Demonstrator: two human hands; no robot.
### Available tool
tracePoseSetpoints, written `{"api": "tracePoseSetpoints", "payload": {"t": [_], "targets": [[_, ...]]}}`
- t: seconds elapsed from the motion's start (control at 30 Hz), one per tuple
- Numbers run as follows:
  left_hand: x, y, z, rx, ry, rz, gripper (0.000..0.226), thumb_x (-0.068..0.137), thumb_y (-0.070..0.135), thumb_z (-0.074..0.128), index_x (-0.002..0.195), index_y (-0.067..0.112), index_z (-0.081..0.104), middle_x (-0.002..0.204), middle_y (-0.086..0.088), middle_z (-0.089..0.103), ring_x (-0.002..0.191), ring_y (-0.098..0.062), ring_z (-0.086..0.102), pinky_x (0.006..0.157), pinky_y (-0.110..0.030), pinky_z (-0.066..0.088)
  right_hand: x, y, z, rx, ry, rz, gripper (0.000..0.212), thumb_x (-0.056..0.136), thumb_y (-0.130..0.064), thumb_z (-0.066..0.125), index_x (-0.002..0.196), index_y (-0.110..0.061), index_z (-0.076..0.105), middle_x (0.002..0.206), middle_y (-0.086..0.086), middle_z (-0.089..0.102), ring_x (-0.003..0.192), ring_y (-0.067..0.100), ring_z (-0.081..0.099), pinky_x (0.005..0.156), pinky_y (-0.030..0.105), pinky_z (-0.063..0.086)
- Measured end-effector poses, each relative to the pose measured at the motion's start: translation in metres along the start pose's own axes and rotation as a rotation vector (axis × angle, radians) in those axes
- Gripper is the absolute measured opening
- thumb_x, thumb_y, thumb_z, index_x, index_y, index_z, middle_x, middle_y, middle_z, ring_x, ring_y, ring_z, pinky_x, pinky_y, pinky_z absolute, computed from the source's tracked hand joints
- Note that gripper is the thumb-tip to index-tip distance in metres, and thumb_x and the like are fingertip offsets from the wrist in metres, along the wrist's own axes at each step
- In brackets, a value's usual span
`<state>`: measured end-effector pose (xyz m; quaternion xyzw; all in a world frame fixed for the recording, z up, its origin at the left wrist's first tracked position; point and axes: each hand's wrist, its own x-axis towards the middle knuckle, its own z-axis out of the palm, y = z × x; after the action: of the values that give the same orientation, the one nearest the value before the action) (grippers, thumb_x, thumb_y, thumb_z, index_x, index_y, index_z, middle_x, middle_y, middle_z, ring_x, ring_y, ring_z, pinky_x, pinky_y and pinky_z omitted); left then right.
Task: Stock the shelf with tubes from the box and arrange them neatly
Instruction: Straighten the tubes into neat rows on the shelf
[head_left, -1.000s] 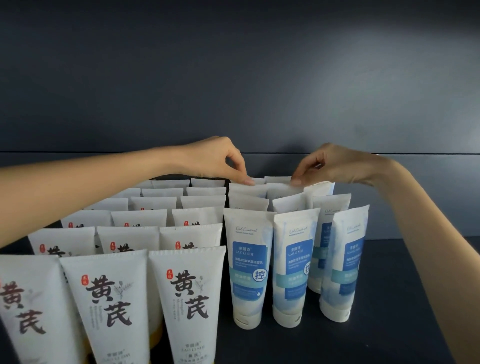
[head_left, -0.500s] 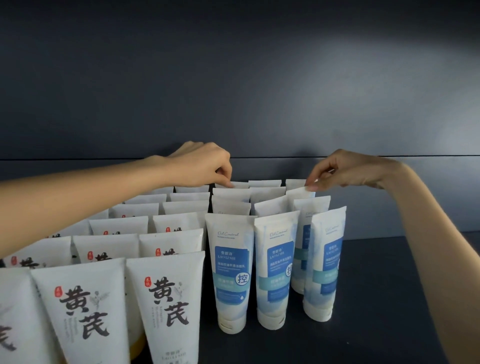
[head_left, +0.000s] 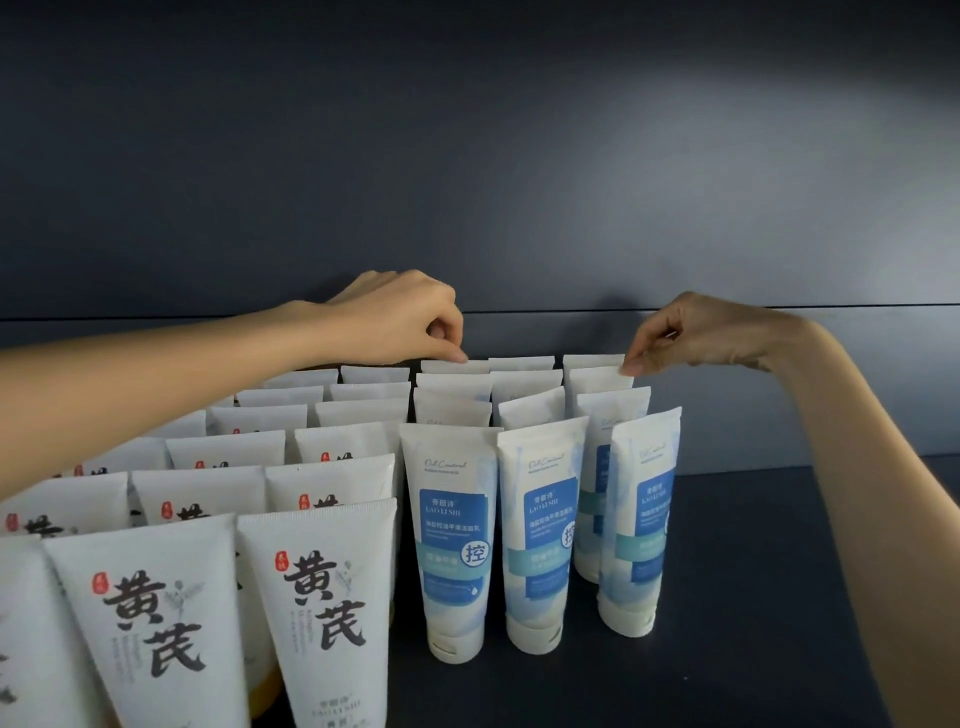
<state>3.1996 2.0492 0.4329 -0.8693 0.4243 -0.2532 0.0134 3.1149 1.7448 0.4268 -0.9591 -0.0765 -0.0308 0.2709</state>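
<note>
Left hand (head_left: 400, 322): fingers curled, thumb and forefinger pinching the crimped top of a rear blue-label tube (head_left: 454, 367).
Right hand (head_left: 691, 332): pinching the top corner of another rear tube (head_left: 600, 378).
Hidden: both pinched tubes' labels and caps, behind the front blue-label tubes (head_left: 452, 540).
Cut off: black-lettered tubes (head_left: 317, 613) left of the grips.
Shelf (head_left: 753, 597): dark.

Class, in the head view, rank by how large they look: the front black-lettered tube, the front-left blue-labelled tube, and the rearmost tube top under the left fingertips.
1. Black-lettered tube, nearest the camera.
2. Blue-labelled tube.
3. Rearmost tube top, mostly hidden.
Nearness exaggerates these differences.
</note>
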Motion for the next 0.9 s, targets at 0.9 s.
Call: {"api": "tracePoseSetpoints", "payload": {"t": [0.9], "targets": [[0.019, 0.045, 0.013, -0.563, -0.119, -0.089, 0.014, 0.078, 0.036, 0.074, 0.072, 0.024, 0.074, 0.078, 0.012, 0.061, 0.071, -0.003, 0.053, 0.073, -0.031, 0.043, 0.002, -0.007, 0.008, -0.005, -0.034, 0.006, 0.008, 0.072, -0.038, 0.077, 0.067, -0.034, 0.074, 0.07, -0.018, 0.066, 0.064, -0.012, 0.053, 0.064, 0.02, 0.037]]}}
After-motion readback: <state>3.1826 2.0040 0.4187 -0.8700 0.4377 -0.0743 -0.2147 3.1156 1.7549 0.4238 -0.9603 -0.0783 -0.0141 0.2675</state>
